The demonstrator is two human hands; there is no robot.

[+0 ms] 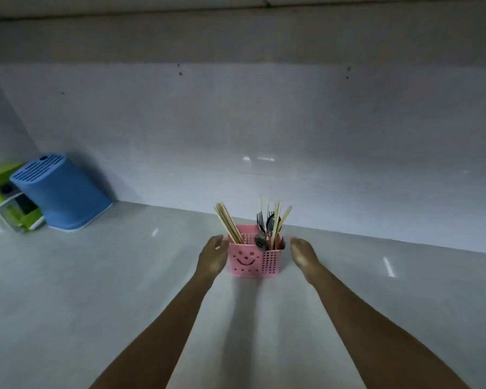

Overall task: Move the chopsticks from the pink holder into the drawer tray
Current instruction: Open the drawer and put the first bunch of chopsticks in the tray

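Observation:
A pink perforated holder [253, 259] with a smiley face stands on the pale counter near the back wall. A bundle of light wooden chopsticks [228, 223] leans left out of its left side. More chopsticks [277, 220] stand on its right side among dark forks and a spoon [265, 226]. My left hand [213, 256] is just left of the holder, fingers apart, nothing in it. My right hand [303, 255] is a little to the right of the holder, also empty and blurred. The drawer and its tray are out of view.
A blue slotted plastic block [63, 192] and a green and white rack [10, 196] stand in the far left corner against the wall. The grey counter [96, 290] stretches left and right of my arms. A white wall rises behind the holder.

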